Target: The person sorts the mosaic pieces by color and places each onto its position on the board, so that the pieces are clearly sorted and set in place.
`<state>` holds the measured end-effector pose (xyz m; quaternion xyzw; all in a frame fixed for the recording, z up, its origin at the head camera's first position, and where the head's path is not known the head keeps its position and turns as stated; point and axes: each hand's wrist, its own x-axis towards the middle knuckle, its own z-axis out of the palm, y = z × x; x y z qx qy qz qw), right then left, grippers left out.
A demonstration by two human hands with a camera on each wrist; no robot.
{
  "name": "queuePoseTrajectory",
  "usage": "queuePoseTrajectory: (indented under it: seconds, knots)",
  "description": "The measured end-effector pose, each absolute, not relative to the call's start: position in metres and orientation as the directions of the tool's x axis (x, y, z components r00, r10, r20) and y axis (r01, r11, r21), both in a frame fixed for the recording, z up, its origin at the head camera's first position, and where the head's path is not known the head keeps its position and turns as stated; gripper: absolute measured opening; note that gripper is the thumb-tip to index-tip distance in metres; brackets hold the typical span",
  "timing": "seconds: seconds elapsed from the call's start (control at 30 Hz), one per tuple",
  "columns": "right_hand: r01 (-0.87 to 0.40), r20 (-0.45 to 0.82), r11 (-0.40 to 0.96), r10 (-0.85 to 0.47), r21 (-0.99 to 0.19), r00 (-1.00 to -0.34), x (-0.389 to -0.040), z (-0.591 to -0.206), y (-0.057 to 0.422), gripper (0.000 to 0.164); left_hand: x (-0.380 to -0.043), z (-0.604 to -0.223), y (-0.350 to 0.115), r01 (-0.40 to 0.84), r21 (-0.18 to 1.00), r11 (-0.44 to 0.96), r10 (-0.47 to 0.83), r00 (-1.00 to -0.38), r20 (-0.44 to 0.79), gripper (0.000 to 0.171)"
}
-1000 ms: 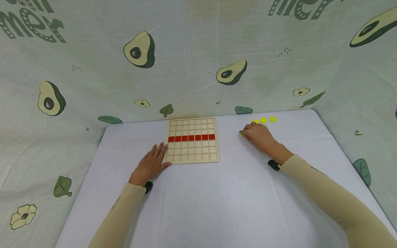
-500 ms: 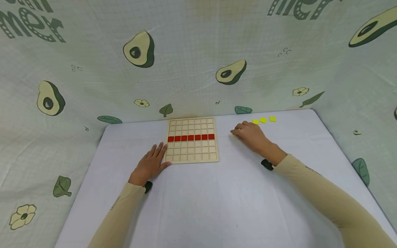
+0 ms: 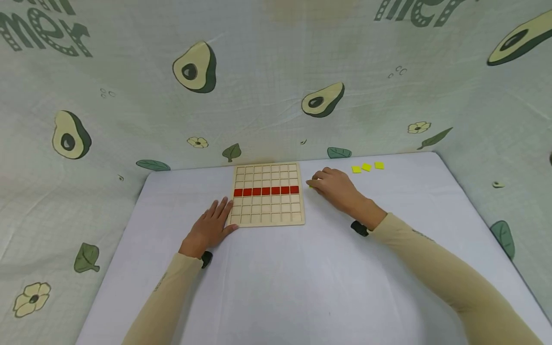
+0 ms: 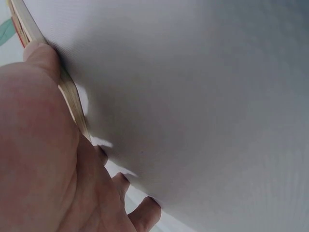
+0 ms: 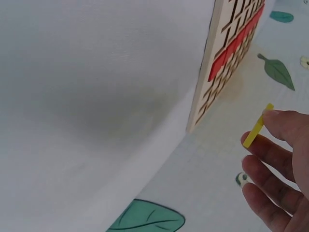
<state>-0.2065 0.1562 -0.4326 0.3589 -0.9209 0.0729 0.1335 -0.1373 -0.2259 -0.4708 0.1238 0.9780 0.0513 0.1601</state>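
Observation:
A square wooden grid board [image 3: 267, 211] lies flat near the table's back edge, with a full row of red square tiles [image 3: 266, 191] across its middle. My left hand [image 3: 209, 227] rests spread at the board's left side, its fingers straight and touching the edge; the left wrist view shows the thumb against the board's rim [image 4: 72, 99]. Just right of the board, my right hand [image 3: 334, 187] pinches a thin yellow tile [image 5: 258, 126] between thumb and index finger, held above the table. In the right wrist view its other fingers are loosely bent.
Several yellow pieces are in view; three loose yellow tiles [image 3: 366, 167] lie at the back right of the white-covered table [image 3: 276, 287]. A cloth printed with avocados and leaves [image 3: 258, 96] hangs behind the table and along both sides.
My right hand has moved left with the yellow tile, from near the loose yellow tiles to close beside the board. My left hand and the board have stayed put.

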Motion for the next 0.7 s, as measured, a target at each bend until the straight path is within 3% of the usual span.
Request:
queuePoseTrajectory:
  seconds: [0.7]
  knots:
    - [-0.739, 0.311, 0.672, -0.694, -0.044, -0.649, -0.206, -0.437, 0.094, 0.022, -0.140, -0.476, -0.228, 0.231, 0.101, 0.968, 0.251, -0.923, -0.292, 0.084]
